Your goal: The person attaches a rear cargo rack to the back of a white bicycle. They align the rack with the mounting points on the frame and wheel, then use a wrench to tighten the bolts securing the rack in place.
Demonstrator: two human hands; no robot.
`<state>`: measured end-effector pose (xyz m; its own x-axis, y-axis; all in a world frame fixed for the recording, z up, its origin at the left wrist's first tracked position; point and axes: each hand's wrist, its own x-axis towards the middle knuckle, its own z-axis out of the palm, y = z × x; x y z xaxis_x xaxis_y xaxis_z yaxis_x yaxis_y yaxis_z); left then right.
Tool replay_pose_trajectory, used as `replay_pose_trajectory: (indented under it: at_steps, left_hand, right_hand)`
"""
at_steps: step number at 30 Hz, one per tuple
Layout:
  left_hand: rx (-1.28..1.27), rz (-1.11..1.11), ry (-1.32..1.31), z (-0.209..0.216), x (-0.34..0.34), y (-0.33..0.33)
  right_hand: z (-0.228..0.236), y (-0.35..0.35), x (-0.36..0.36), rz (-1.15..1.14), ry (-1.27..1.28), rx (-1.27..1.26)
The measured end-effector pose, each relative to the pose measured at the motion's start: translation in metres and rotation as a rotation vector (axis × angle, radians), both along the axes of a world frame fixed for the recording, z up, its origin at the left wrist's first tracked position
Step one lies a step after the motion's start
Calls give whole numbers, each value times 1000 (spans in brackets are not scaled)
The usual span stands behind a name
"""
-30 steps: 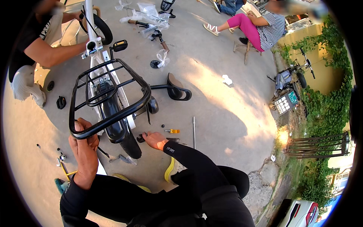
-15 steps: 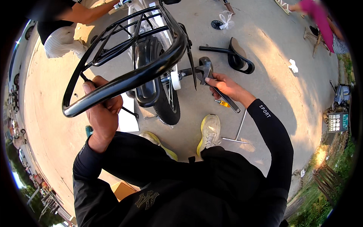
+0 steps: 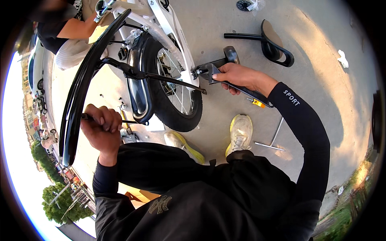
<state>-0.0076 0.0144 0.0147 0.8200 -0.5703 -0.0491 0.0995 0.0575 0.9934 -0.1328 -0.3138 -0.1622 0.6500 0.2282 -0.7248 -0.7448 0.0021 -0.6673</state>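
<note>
While left hand [image 3: 101,126] is closed round thin black rod [image 3: 130,122] beside rack [image 3: 77,88], right hand [image 3: 243,76] is clamped on wrench [image 3: 210,75], whose head lies at axle end [image 3: 196,73], right of wheel [image 3: 194,114] (bite itself too small to tell). Wrench's long axis slants from axle down and rightward, past yellow object [image 3: 258,103] on ground [image 3: 219,105]. Right hand nearer axle; left well apart, across wheel.

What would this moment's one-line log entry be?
left hand: gripping black rod | right hand: holding wrench at wheel axle | saddle: on ground
</note>
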Motion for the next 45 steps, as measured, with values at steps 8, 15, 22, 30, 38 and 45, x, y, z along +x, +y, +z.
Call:
replay_pose_trajectory:
  at_steps: [8,15,22,30,38,45]
  left_hand:
    - [6,-19,-40,0,-2,1]
    - [2,-41,-10,0,-1,3]
    - [27,-35,-15,-1,-1,4]
    - [78,24,-9,3,-4,3]
    - [59,17,-29,1,-4,3]
    - [38,7,-54,-2,-3,5]
  right_hand:
    - [-2,-11,14,46,94,119]
    - [5,-13,22,116,70,59]
    - [-1,-11,16,162,-125,-83]
    - [-13,-8,9,143,-251,-103]
    - [-14,-7,16,216,-192,-198]
    - [-29,6,-3,336,-796,-822]
